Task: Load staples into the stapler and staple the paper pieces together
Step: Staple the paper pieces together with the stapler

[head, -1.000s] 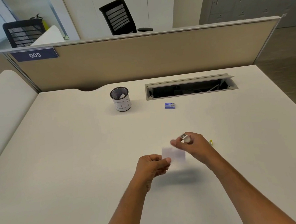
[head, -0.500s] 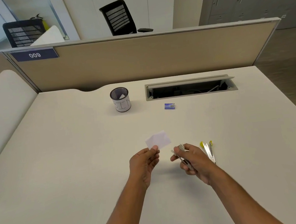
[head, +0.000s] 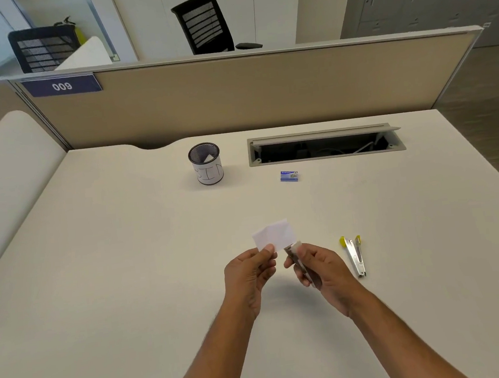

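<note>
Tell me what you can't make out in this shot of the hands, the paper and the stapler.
Head view only:
- Stapler: mostly wrapped by the right hand; its mouth and any staples hidden.
- Paper pieces, pinched by the left hand: count and any staple unclear.
- Blue box: print too small.

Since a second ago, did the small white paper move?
Yes. The small white paper, pinched by the left hand, sits farther from the person now, closer to the blue staple box, which stayed put.
</note>
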The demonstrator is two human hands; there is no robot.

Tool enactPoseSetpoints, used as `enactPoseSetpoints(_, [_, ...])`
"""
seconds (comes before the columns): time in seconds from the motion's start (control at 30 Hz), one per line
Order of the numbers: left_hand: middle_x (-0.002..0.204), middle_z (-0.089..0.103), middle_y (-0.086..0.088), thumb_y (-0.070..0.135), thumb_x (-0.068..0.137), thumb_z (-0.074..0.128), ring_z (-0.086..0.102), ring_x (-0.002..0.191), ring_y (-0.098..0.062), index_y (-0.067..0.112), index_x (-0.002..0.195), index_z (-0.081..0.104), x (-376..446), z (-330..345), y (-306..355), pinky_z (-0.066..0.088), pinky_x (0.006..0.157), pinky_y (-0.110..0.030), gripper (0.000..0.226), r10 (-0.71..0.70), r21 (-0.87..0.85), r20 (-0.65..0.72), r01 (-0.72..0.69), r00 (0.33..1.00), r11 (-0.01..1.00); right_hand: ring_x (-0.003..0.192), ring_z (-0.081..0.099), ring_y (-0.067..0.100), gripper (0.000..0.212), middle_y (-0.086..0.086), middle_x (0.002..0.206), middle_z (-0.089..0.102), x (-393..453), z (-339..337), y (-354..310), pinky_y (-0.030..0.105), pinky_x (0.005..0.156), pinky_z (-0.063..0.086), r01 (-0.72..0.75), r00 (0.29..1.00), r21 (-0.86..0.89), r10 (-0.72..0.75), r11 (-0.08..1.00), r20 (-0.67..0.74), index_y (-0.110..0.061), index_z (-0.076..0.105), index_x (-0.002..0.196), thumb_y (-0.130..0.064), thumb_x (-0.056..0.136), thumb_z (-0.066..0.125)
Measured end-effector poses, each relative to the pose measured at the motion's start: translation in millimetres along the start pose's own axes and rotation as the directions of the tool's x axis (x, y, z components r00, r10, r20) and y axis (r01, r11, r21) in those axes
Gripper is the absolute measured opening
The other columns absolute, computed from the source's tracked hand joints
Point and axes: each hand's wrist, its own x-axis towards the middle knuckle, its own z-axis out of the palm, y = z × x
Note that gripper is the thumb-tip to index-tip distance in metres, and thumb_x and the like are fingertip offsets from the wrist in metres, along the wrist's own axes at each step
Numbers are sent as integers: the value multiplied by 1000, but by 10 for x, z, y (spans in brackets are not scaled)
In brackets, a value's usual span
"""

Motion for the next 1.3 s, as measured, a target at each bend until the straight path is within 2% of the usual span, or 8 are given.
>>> enactPoseSetpoints(0.17, [81,76,-14,17,80,83,73,75,-20,9,76,80,-46,48,-50,57,70,-27,9,70,78,11,-71,997,994,72,62,10,48,5,101,78,-14,102,-7,17,59,47,24,999,-62,-25,998,-22,-19,75,110,-59,85,73])
enactPoseSetpoints(0.37, [77,76,-11,24,81,84,71,71,-17,13,79,82,-61,50,-67,59,71,-27,11,228,266,-27,-213,973,940,77,70,12,50,4,96,78,-7,172,13,24,69,55,24,997,-53,-28,998,-74,-31,76,109,-68,75,76])
enactPoseSetpoints(0.53, [76,76,-7,24,82,83,72,69,-16,15,77,82,-84,57,-75,59,69,-24,11,279,322,-8,-262,960,910,92,74,22,51,8,101,77,1,220,35,29,78,59,30,993,5,-29,1000,-116,-21,78,106,-64,78,77])
enactPoseSetpoints(0.7, [72,73,-7,24,84,82,69,69,-14,11,80,81,-95,72,-86,60,76,-31,13,276,274,-6,-264,961,925,91,73,23,59,8,103,77,-21,285,26,30,77,59,41,993,61,-34,997,-117,-27,78,111,-67,68,82])
enactPoseSetpoints(0.83, [75,75,-8,25,83,82,68,70,-14,20,78,82,-103,74,-82,60,78,-35,7,321,312,-18,-300,947,901,95,73,26,65,9,108,76,-33,274,38,36,84,60,52,992,109,-39,993,-116,-25,77,116,-65,65,85])
enactPoseSetpoints(0.97, [72,75,-6,23,81,84,66,67,-11,23,76,81,-100,77,-75,58,68,-25,6,377,360,-18,-346,926,867,99,72,24,66,8,112,76,-41,240,53,44,96,58,50,994,138,-36,989,-103,-20,73,123,-54,69,87])
enactPoseSetpoints(1.13, [72,76,1,21,80,84,68,66,-7,22,78,81,-111,85,-75,53,64,-16,4,418,412,9,-384,908,826,94,68,18,56,7,107,75,-53,234,38,32,84,58,90,994,165,-80,982,-69,-19,75,120,-48,73,87])
enactPoseSetpoints(1.3, [73,77,4,25,80,86,69,67,-6,22,79,81,-122,98,-60,54,64,-16,6,423,460,30,-388,905,798,92,69,20,45,8,103,76,-36,213,27,33,83,58,89,993,129,-77,988,-92,-20,78,113,-45,75,82])
